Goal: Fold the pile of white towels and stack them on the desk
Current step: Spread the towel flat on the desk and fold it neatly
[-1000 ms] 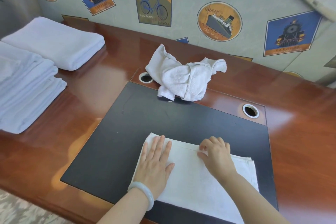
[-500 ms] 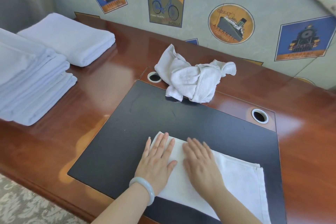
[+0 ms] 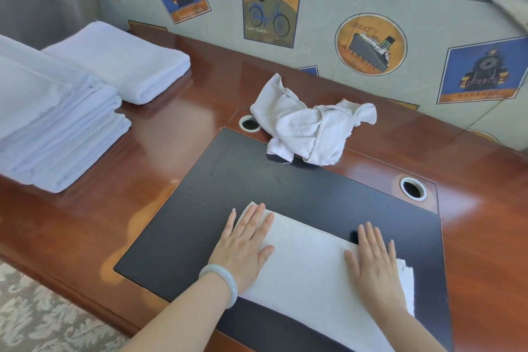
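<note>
A folded white towel [image 3: 311, 271] lies flat on the black desk pad [image 3: 285, 188] near the front edge. My left hand [image 3: 245, 246] rests palm down on its left end, fingers spread. My right hand [image 3: 374, 263] presses flat on its right end, fingertips reaching past the far edge onto the pad. A crumpled white towel [image 3: 308, 123] sits at the back of the pad. A stack of folded white towels [image 3: 54, 123] stands at the left, with one more folded towel [image 3: 123, 63] behind it.
The brown wooden desk [image 3: 177, 134] has two round cable holes [image 3: 250, 124] [image 3: 413, 188] behind the pad. A wall with printed posters [image 3: 271, 11] runs along the desk's far side. Patterned carpet [image 3: 34, 320] shows at the lower left.
My right hand slid from the towel's middle out to its right end, flattening the cloth. My left hand stayed on the left end. The view shifted slightly.
</note>
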A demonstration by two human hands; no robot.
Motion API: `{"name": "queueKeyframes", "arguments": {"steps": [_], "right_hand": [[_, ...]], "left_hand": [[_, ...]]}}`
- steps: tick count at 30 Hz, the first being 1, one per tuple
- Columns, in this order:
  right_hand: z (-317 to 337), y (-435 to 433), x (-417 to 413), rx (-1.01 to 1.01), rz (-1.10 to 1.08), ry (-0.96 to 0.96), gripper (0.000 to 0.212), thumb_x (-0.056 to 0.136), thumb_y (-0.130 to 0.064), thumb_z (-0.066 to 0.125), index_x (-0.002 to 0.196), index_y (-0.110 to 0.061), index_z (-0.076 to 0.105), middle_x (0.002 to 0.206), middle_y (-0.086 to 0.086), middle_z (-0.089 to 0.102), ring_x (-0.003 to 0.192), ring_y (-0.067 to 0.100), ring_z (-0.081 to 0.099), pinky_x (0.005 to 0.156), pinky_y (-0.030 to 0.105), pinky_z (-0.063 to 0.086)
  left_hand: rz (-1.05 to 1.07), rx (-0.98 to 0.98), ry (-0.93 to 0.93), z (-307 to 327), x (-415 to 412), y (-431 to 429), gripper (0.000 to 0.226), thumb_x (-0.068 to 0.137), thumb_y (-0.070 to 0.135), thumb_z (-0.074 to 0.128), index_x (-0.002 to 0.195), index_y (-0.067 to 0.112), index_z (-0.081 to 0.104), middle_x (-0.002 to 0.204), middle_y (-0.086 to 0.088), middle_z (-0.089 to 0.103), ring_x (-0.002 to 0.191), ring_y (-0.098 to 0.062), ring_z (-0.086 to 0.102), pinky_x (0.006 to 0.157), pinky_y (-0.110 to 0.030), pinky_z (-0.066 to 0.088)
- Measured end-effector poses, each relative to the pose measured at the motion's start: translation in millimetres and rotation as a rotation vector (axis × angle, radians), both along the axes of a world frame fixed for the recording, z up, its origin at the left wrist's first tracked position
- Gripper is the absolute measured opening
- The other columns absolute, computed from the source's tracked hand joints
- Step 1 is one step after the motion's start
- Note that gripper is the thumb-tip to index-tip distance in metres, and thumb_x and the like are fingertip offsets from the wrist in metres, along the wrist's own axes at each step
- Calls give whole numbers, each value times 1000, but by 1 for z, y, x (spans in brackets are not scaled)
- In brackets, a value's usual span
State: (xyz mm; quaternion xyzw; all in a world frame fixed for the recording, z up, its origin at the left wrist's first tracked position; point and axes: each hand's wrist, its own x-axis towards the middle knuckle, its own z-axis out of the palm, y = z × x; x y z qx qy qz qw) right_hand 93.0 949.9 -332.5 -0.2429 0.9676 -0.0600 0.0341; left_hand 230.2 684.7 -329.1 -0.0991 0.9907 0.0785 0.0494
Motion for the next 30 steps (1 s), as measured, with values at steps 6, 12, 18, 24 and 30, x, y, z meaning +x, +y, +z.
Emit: {"name": "queueKeyframes", "arguments": {"steps": [6, 12, 18, 24, 30], "right_hand": [[0, -5, 1, -42, -45, 85, 76, 96, -54, 11, 149, -7, 39, 159, 7, 29, 149, 19, 17, 121, 38, -3], [24, -121, 55, -299, 471, 51, 49, 96, -23, 35, 137, -6, 55, 148, 10, 48, 138, 25, 42, 115, 31, 22], [-11, -166, 67, -156, 486, 35, 53, 100, -27, 29, 151, -13, 35, 159, 4, 27, 147, 23, 26, 115, 38, 12], [-14, -166, 71, -88, 469, 93, 55, 101, -31, 27, 153, -16, 32, 160, 3, 27, 148, 17, 19, 116, 40, 13], [-13, -164, 73, -62, 468, 50, 57, 100, -34, 25, 155, -18, 28, 162, -1, 23, 149, 17, 21, 118, 41, 13]], "left_hand": [[105, 217, 129, 20, 9, -8, 59, 100, 37, 35, 155, 19, 23, 163, 1, 14, 149, -17, 14, 118, -35, 16], [619, 538, 3, 45, 56, -15, 17, 96, 41, 57, 92, 25, 53, 101, 13, 43, 98, -10, 48, 81, -25, 46], [588, 614, -193, 57, 74, -22, 19, 88, 43, 62, 85, 26, 56, 104, 7, 42, 95, -12, 49, 81, -29, 47], [530, 515, -264, 61, 73, -26, 22, 100, 34, 51, 109, 17, 61, 121, -1, 46, 107, -21, 52, 93, -36, 50], [437, 394, -307, 57, 78, -33, 19, 101, 19, 49, 116, 11, 59, 123, -4, 44, 111, -23, 48, 97, -36, 47]]}}
